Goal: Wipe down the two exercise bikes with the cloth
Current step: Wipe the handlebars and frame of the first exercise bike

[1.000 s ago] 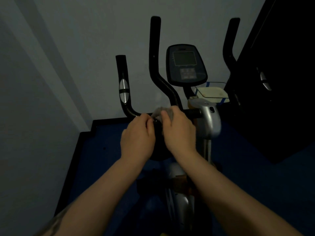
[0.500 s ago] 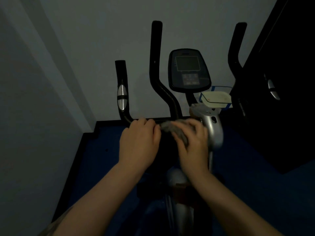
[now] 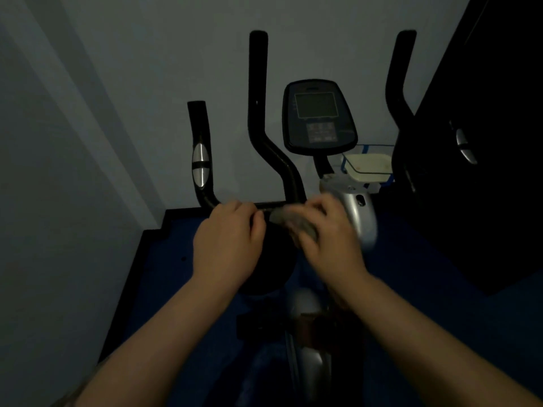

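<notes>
Grey cloth (image 3: 293,223) now bunched under the right hand (image 3: 329,233), slid rightward along the handlebar (image 3: 270,205) toward the silver housing (image 3: 357,207) | left hand (image 3: 230,239) curled round the bar, steadying | hands close, not touching | crossbar wipe progressing; second bike not yet reached.

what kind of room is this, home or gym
Most likely a small home workout corner, not a commercial gym. An exercise bike with a console stands close to plain walls, on a blue floor mat, beside a dark cabinet. It is dimly lit.
</notes>
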`<move>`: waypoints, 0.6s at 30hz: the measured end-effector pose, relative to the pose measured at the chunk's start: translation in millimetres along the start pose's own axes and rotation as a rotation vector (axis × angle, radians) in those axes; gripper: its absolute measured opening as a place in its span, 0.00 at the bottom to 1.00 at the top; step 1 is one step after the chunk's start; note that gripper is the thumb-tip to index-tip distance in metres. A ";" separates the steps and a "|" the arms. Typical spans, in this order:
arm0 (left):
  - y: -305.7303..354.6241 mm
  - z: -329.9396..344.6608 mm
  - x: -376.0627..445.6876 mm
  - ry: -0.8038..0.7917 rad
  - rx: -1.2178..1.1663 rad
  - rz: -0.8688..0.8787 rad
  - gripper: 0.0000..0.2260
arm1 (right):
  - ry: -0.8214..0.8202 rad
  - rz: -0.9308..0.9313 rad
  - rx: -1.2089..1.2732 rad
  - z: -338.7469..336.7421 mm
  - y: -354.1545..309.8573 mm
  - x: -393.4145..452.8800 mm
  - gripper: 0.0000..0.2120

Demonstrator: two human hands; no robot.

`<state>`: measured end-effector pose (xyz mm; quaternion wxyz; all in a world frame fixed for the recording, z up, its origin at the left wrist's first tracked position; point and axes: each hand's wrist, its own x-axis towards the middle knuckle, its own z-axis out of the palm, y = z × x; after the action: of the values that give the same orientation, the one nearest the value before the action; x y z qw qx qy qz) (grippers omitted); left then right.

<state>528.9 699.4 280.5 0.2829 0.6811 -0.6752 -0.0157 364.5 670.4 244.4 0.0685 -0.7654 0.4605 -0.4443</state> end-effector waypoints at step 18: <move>-1.5 2.1 -4.6 0.047 0.003 0.036 0.11 | 0.123 0.149 0.061 19.4 -20.9 -14.3 0.18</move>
<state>529.0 702.9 276.5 0.2981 0.6695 -0.6803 0.0065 389.8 687.3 234.7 0.0961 -0.6980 0.5057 -0.4978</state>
